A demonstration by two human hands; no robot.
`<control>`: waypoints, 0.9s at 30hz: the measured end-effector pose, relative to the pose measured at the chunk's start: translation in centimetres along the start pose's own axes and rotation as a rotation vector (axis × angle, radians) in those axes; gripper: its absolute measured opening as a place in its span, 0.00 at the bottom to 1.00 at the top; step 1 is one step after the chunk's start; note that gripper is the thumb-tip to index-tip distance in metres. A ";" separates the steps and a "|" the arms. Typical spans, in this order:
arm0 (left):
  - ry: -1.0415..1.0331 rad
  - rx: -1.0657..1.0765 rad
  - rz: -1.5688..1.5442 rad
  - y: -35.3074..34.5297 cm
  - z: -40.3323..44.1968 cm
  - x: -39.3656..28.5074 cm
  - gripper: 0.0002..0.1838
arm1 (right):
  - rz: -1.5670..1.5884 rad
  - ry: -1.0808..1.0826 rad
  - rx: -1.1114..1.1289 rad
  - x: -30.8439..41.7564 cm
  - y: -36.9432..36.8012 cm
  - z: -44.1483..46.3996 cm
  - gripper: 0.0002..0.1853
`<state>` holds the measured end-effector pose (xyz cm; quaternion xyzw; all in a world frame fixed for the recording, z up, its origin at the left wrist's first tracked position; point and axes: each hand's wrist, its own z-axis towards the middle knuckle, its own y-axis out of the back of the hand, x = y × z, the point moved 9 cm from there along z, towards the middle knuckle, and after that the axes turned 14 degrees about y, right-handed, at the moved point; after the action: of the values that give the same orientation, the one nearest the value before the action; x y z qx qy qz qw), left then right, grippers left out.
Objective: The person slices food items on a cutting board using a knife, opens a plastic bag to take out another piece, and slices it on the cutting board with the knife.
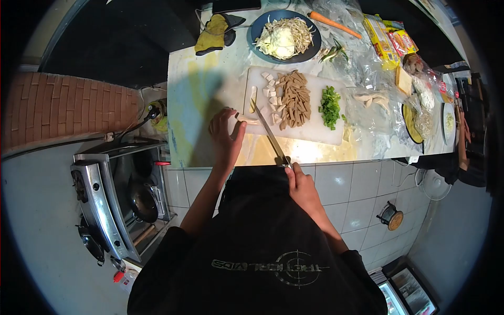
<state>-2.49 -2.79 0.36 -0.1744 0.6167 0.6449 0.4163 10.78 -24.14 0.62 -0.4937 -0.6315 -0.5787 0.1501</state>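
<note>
My right hand (pixel 303 190) grips the handle of a kitchen knife (pixel 271 132), whose blade reaches forward over the left part of a white cutting board (pixel 315 137). With thumb and fingertips, my left hand (pixel 227 132) holds a pale strip of food (pixel 248 120) at the board's left edge, left of the blade. Another pale strip (pixel 253 93) lies near the knife tip. Small pale chunks (pixel 270 90) sit beside a heap of brown sliced pieces (pixel 295 100). Chopped green onion (pixel 330 107) is piled on the board's right side.
Behind the board stands a dark plate (pixel 257 46) of bean sprouts and shredded cabbage. A carrot (pixel 336 25), yellow packets (pixel 380 42) and plastic bags (pixel 362 79) crowd the right. A yellow-black glove (pixel 214 35) lies far left. A stove (pixel 100 202) is at lower left.
</note>
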 end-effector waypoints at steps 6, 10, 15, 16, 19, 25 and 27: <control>0.058 0.025 0.031 0.7 0.5 1.2 0.21 | -0.037 -0.012 -0.009 -1.3 -0.4 0.6 0.19; 0.139 0.126 -0.038 -0.4 0.6 1.9 0.21 | -0.006 -0.019 -0.019 -1.1 0.0 0.6 0.19; 0.017 0.122 -0.053 -0.9 1.1 -0.1 0.19 | 0.030 -0.006 -0.024 -1.5 -0.8 0.4 0.19; 0.014 0.123 -0.053 -1.1 1.2 -0.2 0.19 | 0.032 -0.010 -0.025 -1.5 -0.8 0.4 0.19; -0.023 0.207 -0.059 -2.2 1.4 -0.6 0.17 | 0.028 0.010 -0.031 -1.4 -0.9 0.0 0.20; -0.103 0.260 -0.082 -2.4 1.0 -1.0 0.23 | 0.004 0.001 -0.033 -1.7 -1.0 -0.9 0.20; -0.063 0.261 -0.121 -2.2 0.9 -0.9 0.26 | 0.017 0.017 -0.062 -1.8 -1.1 -0.8 0.19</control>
<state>-0.05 -2.49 -0.26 -0.1353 0.6704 0.5380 0.4927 10.41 -25.45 -1.20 -0.4985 -0.6078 -0.6009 0.1452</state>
